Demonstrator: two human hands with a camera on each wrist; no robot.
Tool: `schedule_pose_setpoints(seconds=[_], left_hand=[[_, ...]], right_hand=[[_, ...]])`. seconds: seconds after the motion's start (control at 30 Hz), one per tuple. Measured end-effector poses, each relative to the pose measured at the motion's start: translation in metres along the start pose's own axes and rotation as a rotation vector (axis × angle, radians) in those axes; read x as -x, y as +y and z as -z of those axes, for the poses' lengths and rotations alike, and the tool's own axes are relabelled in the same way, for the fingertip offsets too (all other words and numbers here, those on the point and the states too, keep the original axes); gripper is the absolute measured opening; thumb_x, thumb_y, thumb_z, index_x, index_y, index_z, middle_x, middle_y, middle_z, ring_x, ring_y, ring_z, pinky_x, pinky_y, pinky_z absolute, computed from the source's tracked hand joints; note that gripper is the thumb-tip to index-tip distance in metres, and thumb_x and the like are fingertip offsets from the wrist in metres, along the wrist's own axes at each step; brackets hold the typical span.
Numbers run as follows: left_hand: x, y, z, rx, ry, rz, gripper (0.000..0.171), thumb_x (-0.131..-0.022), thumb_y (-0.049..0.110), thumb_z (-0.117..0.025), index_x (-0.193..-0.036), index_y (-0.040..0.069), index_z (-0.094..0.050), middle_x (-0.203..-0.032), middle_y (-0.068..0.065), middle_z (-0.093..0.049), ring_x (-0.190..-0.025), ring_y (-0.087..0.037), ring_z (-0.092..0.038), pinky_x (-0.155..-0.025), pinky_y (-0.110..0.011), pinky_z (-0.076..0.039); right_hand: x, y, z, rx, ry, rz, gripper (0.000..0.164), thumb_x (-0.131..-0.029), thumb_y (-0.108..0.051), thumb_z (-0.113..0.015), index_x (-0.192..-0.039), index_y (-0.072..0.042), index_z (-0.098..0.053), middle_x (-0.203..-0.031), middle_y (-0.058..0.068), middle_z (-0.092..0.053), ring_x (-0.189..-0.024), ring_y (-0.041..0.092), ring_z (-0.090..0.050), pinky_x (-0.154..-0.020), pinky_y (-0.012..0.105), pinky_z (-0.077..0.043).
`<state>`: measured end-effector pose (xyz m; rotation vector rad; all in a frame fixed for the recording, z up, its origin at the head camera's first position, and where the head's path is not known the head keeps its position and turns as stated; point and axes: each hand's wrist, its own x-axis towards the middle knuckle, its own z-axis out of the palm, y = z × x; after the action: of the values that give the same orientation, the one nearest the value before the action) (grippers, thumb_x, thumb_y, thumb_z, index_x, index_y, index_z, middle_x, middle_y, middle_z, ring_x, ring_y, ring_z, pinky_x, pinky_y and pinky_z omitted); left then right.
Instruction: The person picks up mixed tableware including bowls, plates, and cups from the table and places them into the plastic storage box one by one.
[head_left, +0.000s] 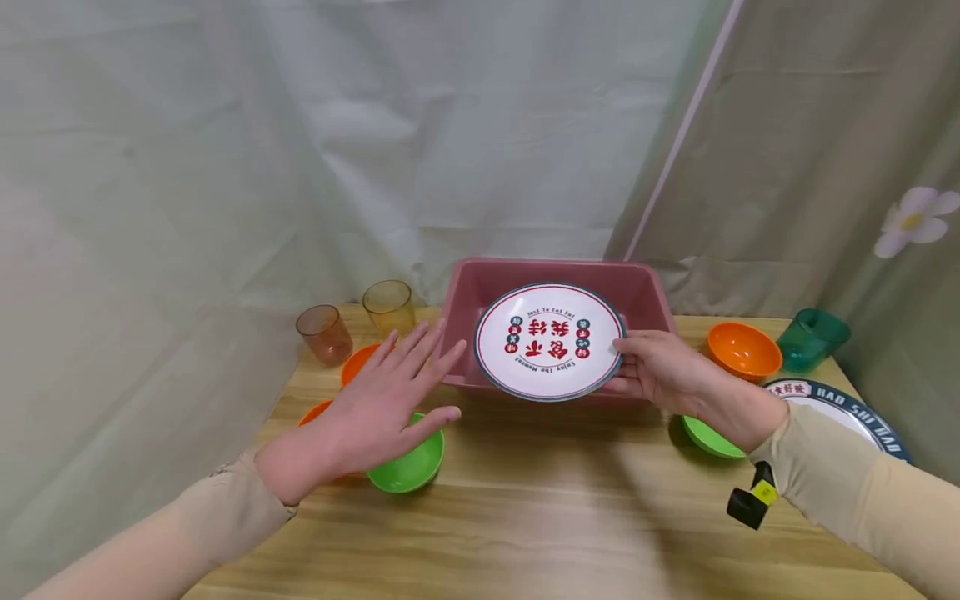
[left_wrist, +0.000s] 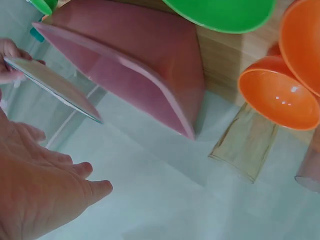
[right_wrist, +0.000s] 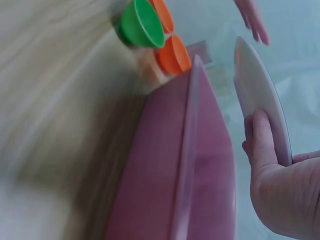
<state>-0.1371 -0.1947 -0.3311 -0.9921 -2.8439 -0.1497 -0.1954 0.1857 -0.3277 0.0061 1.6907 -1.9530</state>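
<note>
Left hand [left_wrist: 47, 182], fingers extended, hangs apart from the plate [left_wrist: 55, 89], whose edge the right hand [left_wrist: 10, 61] grips. Left of the pink basin [left_wrist: 160, 50]: green bowl [left_wrist: 222, 12] nearer, two orange bowls [left_wrist: 282, 97], yellowish glass [left_wrist: 245, 142] farther.

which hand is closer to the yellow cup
Left. The left hand is raised on the near side of the yellow cup; the right hand is farther off, to the cup's right, holding a plate by its edge.

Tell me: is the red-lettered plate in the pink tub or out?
Out: the right hand holds the plate above the tub; both wrist views show a gap.
</note>
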Motion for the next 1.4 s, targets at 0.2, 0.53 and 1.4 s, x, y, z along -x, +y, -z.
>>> schedule_pose_setpoints(seconds=[0.2,0.53,1.4], left_hand=[[0.009,0.004,-0.005,-0.039,-0.041,-0.002,0.077,-0.103,0.069,-0.030,-0.166,0.029,-0.010,-0.172,-0.006,-0.004,-0.157,-0.029,0.000,-0.124,-0.053,0.002],[0.007,0.008,-0.018,-0.009,-0.076,-0.013,0.077,-0.103,0.070,-0.029,-0.165,0.031,-0.008,-0.171,0.002,0.008,-0.157,-0.025,0.004,-0.123,-0.056,0.001],[0.014,0.017,-0.029,0.030,-0.110,-0.028,0.082,-0.101,0.067,-0.043,-0.166,0.022,-0.018,-0.171,0.002,0.005,-0.157,-0.024,-0.002,-0.123,-0.057,-0.001]], right_hand=[[-0.037,-0.019,0.001,0.083,0.058,0.013,0.044,-0.111,-0.011,-0.034,-0.145,0.017,-0.032,-0.095,0.010,-0.073,-0.083,0.017,-0.072,-0.082,0.031,-0.060],[-0.097,-0.035,0.006,0.300,0.118,-0.034,0.044,-0.110,-0.008,-0.034,-0.144,0.020,-0.035,-0.106,0.023,-0.063,-0.093,0.027,-0.070,-0.099,0.048,-0.053],[-0.162,-0.015,0.000,0.375,0.144,-0.188,0.037,-0.105,-0.001,-0.037,-0.136,0.018,-0.041,-0.115,0.029,-0.059,-0.095,0.035,-0.068,-0.095,0.051,-0.055]])
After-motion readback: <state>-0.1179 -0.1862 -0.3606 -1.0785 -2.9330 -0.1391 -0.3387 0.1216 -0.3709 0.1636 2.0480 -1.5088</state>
